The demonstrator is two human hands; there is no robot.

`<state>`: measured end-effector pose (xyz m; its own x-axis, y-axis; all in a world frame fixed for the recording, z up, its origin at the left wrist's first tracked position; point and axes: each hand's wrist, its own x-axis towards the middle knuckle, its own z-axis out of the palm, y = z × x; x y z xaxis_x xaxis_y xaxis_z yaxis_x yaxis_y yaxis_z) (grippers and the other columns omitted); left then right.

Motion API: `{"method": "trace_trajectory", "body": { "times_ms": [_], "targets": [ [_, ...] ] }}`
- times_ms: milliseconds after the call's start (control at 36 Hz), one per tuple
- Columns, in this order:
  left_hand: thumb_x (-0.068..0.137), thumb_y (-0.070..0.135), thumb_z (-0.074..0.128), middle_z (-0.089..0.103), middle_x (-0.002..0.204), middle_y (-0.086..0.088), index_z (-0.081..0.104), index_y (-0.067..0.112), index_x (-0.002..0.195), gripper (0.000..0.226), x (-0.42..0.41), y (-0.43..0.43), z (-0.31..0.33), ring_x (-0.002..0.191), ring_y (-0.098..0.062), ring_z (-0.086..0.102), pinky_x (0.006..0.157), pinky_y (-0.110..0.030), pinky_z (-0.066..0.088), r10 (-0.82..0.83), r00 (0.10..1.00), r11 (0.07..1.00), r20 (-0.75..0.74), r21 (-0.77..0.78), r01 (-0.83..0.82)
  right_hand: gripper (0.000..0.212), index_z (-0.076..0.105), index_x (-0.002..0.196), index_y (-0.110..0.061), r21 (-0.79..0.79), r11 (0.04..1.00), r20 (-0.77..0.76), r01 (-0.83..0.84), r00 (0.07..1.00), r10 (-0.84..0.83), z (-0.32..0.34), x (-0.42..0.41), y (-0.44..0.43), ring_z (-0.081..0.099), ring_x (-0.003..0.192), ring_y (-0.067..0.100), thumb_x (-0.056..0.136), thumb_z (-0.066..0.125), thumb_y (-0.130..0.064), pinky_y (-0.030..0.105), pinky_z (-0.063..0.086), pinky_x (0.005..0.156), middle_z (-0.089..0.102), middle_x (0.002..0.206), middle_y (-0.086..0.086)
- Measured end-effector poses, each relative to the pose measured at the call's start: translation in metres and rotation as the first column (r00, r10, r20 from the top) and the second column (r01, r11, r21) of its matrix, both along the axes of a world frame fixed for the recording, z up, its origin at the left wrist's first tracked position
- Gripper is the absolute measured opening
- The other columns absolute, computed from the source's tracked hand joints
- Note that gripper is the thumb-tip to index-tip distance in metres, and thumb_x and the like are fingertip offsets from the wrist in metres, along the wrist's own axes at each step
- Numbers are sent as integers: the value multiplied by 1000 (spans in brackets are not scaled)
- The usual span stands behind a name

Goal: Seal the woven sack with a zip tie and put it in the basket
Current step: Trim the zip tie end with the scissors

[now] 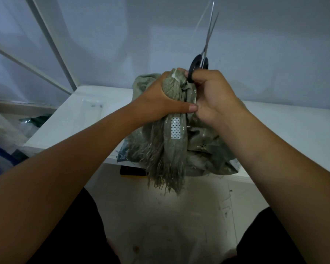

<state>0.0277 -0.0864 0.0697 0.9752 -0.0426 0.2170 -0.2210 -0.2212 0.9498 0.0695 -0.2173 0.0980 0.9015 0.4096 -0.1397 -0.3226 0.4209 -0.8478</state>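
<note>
Left hand (160,94) gripping zip-tied woven sack (171,134) neck, right hand (211,92) holding scissors (200,61), at table (284,130) edge

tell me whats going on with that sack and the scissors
A person is sealing a green woven sack on a white table. The left hand grips the bunched neck, where a white zip tie is already cinched. The right hand holds black-handled scissors pointing up, blades slightly apart. No basket is in view.
</note>
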Motion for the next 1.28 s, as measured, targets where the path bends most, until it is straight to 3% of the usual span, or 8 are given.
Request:
{"method": "trace_trajectory", "body": {
  "times_ms": [139, 278, 389, 500, 611, 694, 1000, 1278],
  "targets": [
    [65, 33, 88, 73, 109, -9, 61, 3, 120, 68, 8, -4, -9, 101, -21, 71, 92, -45, 57, 193, 979, 980, -60, 62, -189, 28, 57, 100, -1, -205, 964, 214, 168, 969, -123, -5, 12, -2, 67, 102, 47, 73, 62, -1, 64, 54, 87, 62, 95, 25],
    [67, 32, 82, 74, 99, -4, 64, 7, 111, 54, 5, 16, -7, 91, -17, 72, 84, -41, 59, 405, 914, 914, -26, 6, -405, 23, 63, 100, 2, -256, 962, 215, 97, 976, -42, -6, 17, 8, 71, 74, 29, 87, 71, -16, 40, 60, 68, 71, 85, 19],
    [71, 28, 76, 67, 92, 4, 56, 14, 105, 42, 4, 20, 2, 85, -13, 68, 79, -40, 59, 619, 778, 783, 103, -14, -621, 57, 54, 123, -3, -227, 973, 203, 48, 979, -1, -3, 21, -1, 74, 92, 31, 84, 76, -38, 40, 61, 85, 74, 101, 21],
    [78, 29, 71, 59, 86, 13, 50, 16, 108, 39, 11, 26, 5, 81, -10, 62, 79, -36, 56, 726, 655, 658, 210, 65, -750, 39, 57, 107, -16, -444, 893, 321, 68, 943, 88, 3, 16, -7, 67, 73, 29, 87, 70, -47, 32, 52, 66, 75, 88, 20],
    [79, 26, 66, 58, 83, 10, 47, 13, 110, 39, 16, 29, 1, 77, -13, 61, 72, -36, 55, 752, 600, 575, 272, 174, -799, 49, 59, 109, -15, -636, 771, 375, 40, 889, 264, 6, 5, -4, 40, 42, 13, 86, 63, -59, 20, 31, 44, 66, 70, 15],
    [78, 30, 66, 59, 88, 5, 47, 13, 112, 43, 17, 29, 2, 79, -20, 61, 69, -34, 53, 754, 582, 519, 306, 266, -812, 64, 67, 110, -10, -723, 691, 371, 19, 854, 365, 8, -3, -2, 40, 32, 3, 86, 55, -68, 22, 29, 47, 57, 63, 10],
    [78, 33, 66, 60, 90, 1, 45, 11, 111, 45, 16, 32, 3, 81, -27, 62, 63, -31, 44, 769, 550, 423, 324, 387, -820, 66, 42, 83, -21, -831, 516, 157, -210, 800, 579, 7, -15, 1, 19, 44, 13, 74, 44, -87, 28, 16, 48, 36, 53, -3],
    [83, 29, 59, 62, 76, -1, 46, 10, 108, 33, 17, 23, -3, 63, -25, 58, 54, -36, 45, 599, 576, 295, 557, 515, -805, 69, 41, 88, -20, -820, 519, 138, -243, 795, 590, 5, -12, 0, 19, 43, 14, 71, 46, -87, 27, 17, 47, 35, 49, -3]
  ]
}}
